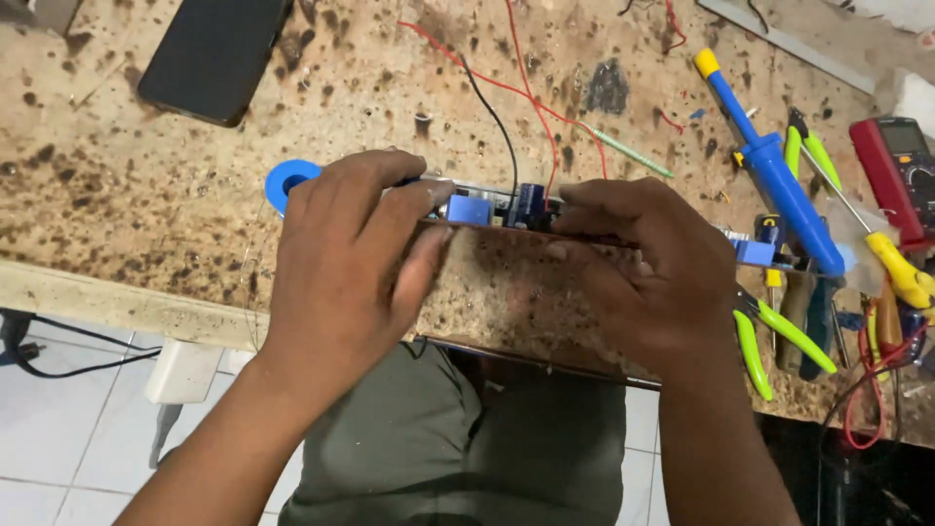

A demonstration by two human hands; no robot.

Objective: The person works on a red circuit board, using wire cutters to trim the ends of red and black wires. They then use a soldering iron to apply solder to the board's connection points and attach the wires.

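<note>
Where the near edge of the speckled, burn-marked surface (195,195) runs across the view: circuit board (506,209) standing on its long edge, long axis left to right, parallel to that edge. Both hands equally near, one at each end. Left hand (346,253) curled over the board's left end, thumb pressed against the near face, fingers folded across the top; closed on the board. Right hand (653,278) wrapped over the right end in the same way, fingers bent down the far side; likewise closed on the board. Between the two hands, on the board's top: blue boxy components and a dark cylindrical capacitor (531,203), hard plastic and glossy.

Just left of the board: blue ring-shaped roll of tape (287,180). Behind the board, trailing away: thin red and black wires (506,93), limp and flexible. Right of the board: blue desoldering pump (769,166) with yellow tip, long axis diagonal; green-handled pliers (779,336); yellow-handled screwdriver (901,268); red multimeter (891,175). Far left behind the board: black phone (214,54), flat, matte, face down or dark.
</note>
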